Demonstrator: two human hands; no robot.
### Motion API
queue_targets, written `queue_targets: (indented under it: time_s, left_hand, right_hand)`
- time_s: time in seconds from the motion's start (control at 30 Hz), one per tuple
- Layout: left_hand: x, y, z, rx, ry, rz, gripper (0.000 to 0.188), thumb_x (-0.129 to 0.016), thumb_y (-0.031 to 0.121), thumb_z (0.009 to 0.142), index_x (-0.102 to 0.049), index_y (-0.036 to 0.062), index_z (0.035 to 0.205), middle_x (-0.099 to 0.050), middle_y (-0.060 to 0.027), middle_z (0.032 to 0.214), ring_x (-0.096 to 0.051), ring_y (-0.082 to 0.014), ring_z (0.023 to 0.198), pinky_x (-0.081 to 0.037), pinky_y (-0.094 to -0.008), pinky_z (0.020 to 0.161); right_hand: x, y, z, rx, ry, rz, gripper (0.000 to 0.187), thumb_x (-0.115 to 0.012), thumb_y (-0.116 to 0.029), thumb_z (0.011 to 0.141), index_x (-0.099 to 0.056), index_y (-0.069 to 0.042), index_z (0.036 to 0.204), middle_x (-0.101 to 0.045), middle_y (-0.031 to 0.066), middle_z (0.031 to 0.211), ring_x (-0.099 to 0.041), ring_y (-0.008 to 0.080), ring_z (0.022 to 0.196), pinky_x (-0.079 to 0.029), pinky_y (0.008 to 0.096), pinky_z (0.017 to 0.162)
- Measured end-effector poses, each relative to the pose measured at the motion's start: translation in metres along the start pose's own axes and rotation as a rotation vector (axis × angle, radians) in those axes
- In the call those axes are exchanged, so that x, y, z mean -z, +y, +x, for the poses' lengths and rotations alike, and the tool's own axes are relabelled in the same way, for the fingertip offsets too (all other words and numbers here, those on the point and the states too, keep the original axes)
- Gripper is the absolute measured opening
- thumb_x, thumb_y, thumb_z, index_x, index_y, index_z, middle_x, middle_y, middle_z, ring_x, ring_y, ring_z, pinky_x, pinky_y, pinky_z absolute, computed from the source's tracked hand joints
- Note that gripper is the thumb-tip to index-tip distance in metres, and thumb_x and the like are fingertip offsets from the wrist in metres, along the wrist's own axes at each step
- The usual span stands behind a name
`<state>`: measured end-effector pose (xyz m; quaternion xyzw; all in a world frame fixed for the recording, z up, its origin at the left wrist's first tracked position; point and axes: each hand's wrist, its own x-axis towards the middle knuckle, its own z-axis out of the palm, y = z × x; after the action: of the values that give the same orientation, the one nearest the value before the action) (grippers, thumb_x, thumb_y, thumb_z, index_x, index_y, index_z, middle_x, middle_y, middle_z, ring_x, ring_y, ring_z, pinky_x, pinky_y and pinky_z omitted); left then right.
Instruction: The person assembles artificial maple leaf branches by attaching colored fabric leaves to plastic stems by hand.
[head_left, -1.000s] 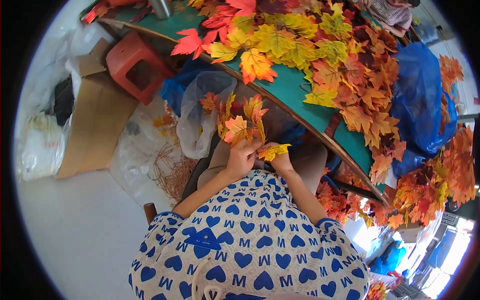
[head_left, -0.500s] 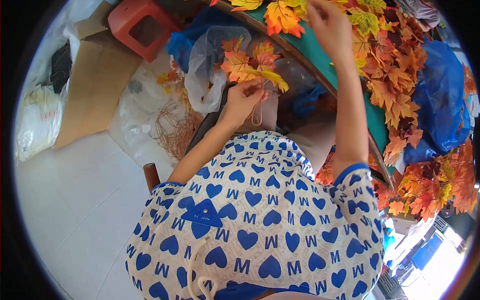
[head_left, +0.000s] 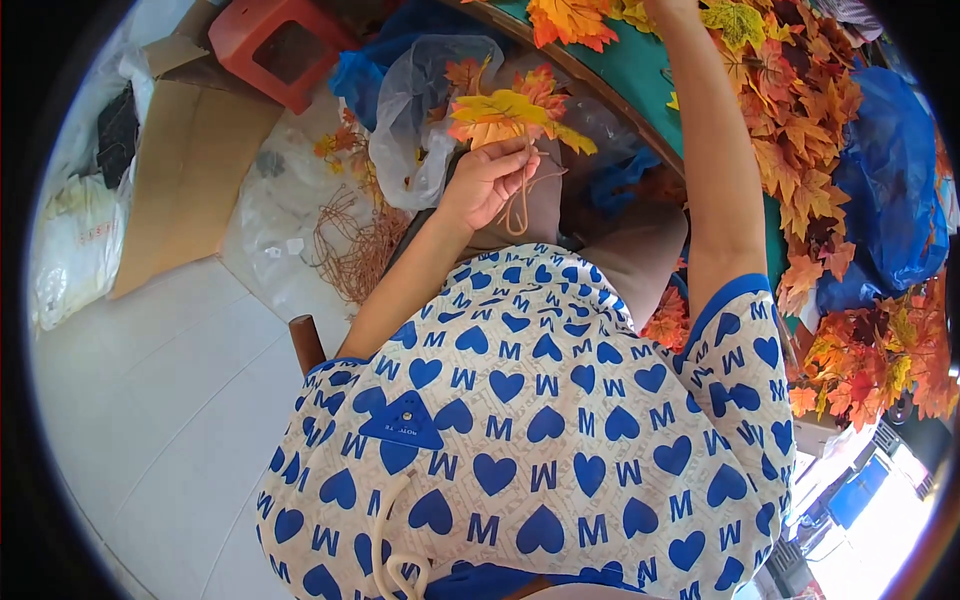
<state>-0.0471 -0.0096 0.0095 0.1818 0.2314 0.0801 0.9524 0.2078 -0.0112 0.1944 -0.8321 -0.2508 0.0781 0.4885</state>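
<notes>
So the left hand point(head_left: 493, 183) has its grip pinched, thumb against fingers, on the stem end of a leaf sprig point(head_left: 510, 110). The sprig's yellow and orange leaves fan out on the far side of the fingers, and a thin brown cord point(head_left: 518, 215) dangles in a loop on the near side, over the lap. Right arm point(head_left: 725, 150) is reaching way out across the green surface point(head_left: 645, 80), but the right hand itself is cut off at the far edge of the view, so can't tell what that grip is doing. To the right of that arm there's a big heap of orange leaves point(head_left: 800, 170) with some yellow ones mixed in, and a crinkled blue bag point(head_left: 890, 190) further right touching it. An orange-yellow leaf point(head_left: 575, 22) sits at the far end, left of the arm. Just left of the sprig is a clear plastic bag point(head_left: 405, 150), with a tangle of brown strands point(head_left: 350, 245) nearer on the floor side. Further left you've got a red stool point(head_left: 235, 50) and an opened cardboard box point(head_left: 190, 180).
</notes>
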Motion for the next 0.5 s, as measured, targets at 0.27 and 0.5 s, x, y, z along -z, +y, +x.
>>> queue_targets:
  time_s: [0.27, 0.5]
  left_hand:
    - [0.006, -0.001, 0.005, 0.032, -0.090, -0.077, 0.021, -0.054, -0.001, 0.088, -0.054, -0.0037, 0.109, -0.060, -0.0112, 0.100, -0.061, -0.0175, 0.090, -0.052, -0.0241, 0.083]
    - [-0.012, 0.006, -0.005, -0.021, -0.073, 0.067, 0.030, -0.057, -0.002, 0.085, -0.054, -0.0042, 0.114, -0.060, -0.0094, 0.103, -0.060, -0.0151, 0.092, -0.049, -0.0220, 0.084]
  right_hand:
    - [0.051, 0.063, 0.040, -0.169, -0.050, 1.385, 0.014, -0.051, -0.013, 0.093, -0.057, 0.000, 0.096, -0.056, 0.0047, 0.074, -0.051, 0.0113, 0.061, -0.041, 0.0239, 0.052]
    - [0.092, 0.049, -0.048, -0.716, -0.453, 2.272, 0.033, -0.057, -0.015, 0.090, -0.051, 0.005, 0.116, -0.061, 0.0123, 0.094, -0.057, 0.0166, 0.064, -0.052, 0.0276, 0.056]
